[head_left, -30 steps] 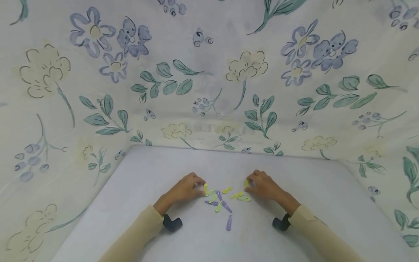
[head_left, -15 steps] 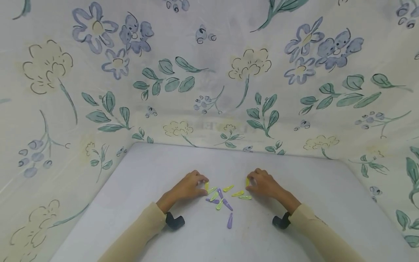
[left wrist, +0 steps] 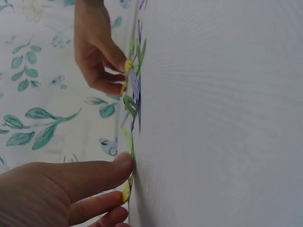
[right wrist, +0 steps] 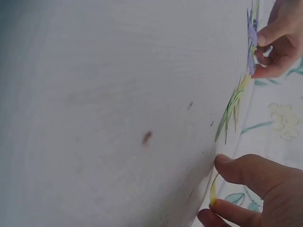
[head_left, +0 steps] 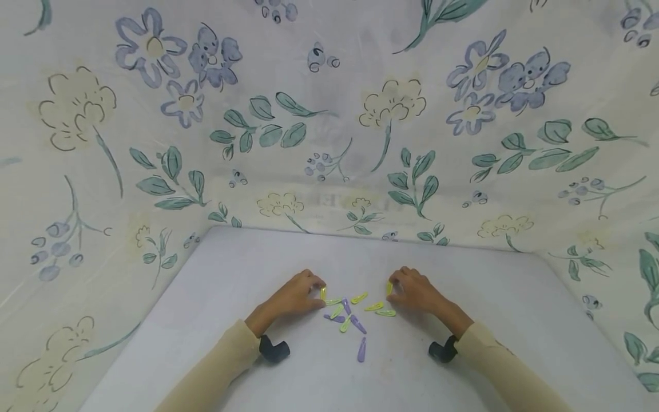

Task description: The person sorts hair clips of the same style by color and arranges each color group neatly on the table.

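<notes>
My left hand (head_left: pixel 294 294) holds a yellow snap hair clip (head_left: pixel 323 293) lengthwise between thumb and forefinger, at the left edge of a loose group of clips. On the right side, thumb and forefinger of my right hand (head_left: pixel 416 290) span another yellow clip (head_left: pixel 389 288), also seen as a thin yellow strip (right wrist: pixel 213 190) in the right wrist view. Between the hands lie several clips: a yellow one (head_left: pixel 359 298), another yellow one (head_left: pixel 374 306), green ones such as the green clip (head_left: pixel 385 313), and purple ones. A lone purple clip (head_left: pixel 362 349) lies nearer the person.
The white tabletop (head_left: pixel 463 366) carries the clips, with small dark marks (right wrist: pixel 147 137) on it. A floral sheet (head_left: pixel 329 114) hangs behind and at both sides. Dark wrist mounts (head_left: pixel 274 349) sit below both wrists.
The view has shifted slightly. Both hands stay nearly in place with their yellow clips, and the clips on the table look unmoved.
</notes>
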A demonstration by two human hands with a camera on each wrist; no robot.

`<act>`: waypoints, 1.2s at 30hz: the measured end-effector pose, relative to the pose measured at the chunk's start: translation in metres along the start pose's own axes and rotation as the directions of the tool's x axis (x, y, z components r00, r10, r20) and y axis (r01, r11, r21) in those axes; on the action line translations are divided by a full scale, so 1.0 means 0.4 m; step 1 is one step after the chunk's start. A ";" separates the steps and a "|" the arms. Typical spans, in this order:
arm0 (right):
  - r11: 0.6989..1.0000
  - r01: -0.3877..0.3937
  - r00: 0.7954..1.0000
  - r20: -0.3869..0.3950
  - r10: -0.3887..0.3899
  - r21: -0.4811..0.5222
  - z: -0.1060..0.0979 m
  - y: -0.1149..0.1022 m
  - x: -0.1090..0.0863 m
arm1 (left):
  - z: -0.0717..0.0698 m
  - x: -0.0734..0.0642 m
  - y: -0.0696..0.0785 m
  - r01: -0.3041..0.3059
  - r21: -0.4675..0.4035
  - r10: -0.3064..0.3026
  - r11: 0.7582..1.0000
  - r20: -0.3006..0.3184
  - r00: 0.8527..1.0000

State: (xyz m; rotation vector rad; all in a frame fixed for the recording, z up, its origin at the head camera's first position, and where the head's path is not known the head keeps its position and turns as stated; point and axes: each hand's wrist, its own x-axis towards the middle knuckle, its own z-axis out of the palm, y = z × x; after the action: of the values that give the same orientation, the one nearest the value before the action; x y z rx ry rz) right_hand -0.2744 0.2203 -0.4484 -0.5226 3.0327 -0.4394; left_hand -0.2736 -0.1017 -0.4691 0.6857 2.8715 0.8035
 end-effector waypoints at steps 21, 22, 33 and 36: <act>0.972 0.011 1.000 -0.018 -0.007 0.233 -0.040 -0.086 0.036 | -0.163 -0.012 -0.164 0.148 -0.035 -0.148 0.988 0.000 0.989; 0.970 0.020 1.000 -0.021 -0.015 0.240 -0.039 -0.094 0.040 | -0.165 -0.013 -0.167 0.146 -0.036 -0.146 0.989 -0.002 0.989; 0.945 0.129 0.992 -0.046 -0.120 0.300 -0.031 -0.216 0.090 | -0.145 -0.011 -0.167 0.116 -0.070 -0.117 0.991 -0.004 0.993; 0.940 0.140 0.990 -0.035 -0.136 0.312 -0.022 -0.254 0.108 | -0.136 -0.011 -0.173 0.098 -0.056 -0.099 0.994 -0.016 0.995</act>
State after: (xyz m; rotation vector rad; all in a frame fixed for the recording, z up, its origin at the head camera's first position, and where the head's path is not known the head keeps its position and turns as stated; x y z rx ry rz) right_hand -0.2827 0.1164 -0.4108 -0.7120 2.8618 -0.9162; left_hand -0.3076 -0.1822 -0.4577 0.5294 2.8617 0.8757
